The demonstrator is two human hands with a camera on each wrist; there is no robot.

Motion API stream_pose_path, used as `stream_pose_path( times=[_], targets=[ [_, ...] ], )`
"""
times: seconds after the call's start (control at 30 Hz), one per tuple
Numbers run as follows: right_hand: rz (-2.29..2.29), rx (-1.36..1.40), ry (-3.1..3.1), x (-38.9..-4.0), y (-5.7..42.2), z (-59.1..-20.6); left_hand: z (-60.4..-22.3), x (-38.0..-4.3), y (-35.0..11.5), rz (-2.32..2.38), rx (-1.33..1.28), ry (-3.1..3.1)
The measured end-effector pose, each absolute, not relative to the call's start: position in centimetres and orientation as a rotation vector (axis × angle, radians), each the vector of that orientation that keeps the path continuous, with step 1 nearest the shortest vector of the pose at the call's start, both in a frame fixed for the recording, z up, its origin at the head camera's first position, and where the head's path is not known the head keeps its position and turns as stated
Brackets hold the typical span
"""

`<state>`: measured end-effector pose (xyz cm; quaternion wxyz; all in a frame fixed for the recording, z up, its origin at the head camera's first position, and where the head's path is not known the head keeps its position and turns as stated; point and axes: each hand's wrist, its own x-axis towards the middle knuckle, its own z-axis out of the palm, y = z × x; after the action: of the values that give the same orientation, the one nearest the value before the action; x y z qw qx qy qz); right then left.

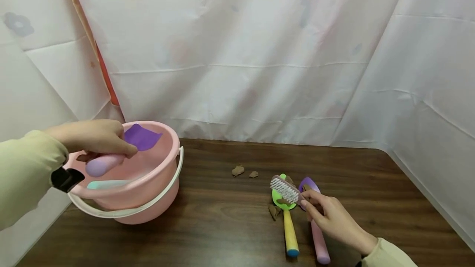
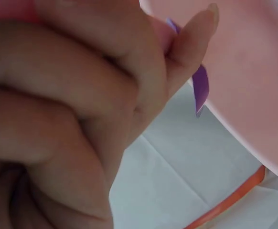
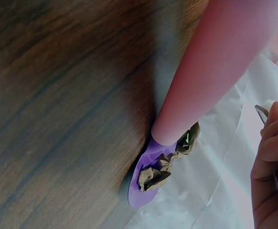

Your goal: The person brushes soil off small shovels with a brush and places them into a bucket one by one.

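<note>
My left hand (image 1: 96, 137) grips the pink handle of a toy shovel with a flat purple blade (image 1: 142, 137), over the mouth of a pink bucket (image 1: 157, 193). In the left wrist view, my curled fingers hide most of that handle. On the right, my right hand (image 1: 330, 215) holds a small brush (image 1: 285, 188) with white bristles, above the head of a green toy shovel with a yellow handle (image 1: 290, 232). Beside it lies a second purple shovel with a pink handle (image 1: 319, 242). Dry leaves (image 3: 154, 177) rest on its purple scoop in the right wrist view.
Two dry leaves (image 1: 238, 170) lie mid-table, and another leaf (image 1: 274, 211) sits beside the green shovel. A pale green thing (image 1: 107, 184) shows inside the bucket, whose white handle (image 1: 148, 207) hangs down in front. White curtains (image 1: 237, 61) enclose the wooden table (image 1: 222, 234).
</note>
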<state>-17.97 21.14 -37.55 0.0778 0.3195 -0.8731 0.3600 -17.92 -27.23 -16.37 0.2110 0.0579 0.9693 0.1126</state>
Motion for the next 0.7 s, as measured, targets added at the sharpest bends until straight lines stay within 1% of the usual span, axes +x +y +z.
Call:
stream_pose_path(
  times=[0.2, 0.43, 0.7],
  targets=[
    [1.055, 0.945, -2.612, -18.0, 21.3, -37.5, -16.4, -18.4, -27.3, 0.319, 0.145, 2.605],
    [1.061, 0.949, -2.606, -17.9, 21.1, -37.6, -17.0, -18.8, -27.5, 0.339, 0.07, 2.503],
    [1.043, 0.917, -2.594, -17.4, 21.7, -37.4, -17.8, -20.4, -28.0, 0.336, 0.068, 2.445]
  ],
)
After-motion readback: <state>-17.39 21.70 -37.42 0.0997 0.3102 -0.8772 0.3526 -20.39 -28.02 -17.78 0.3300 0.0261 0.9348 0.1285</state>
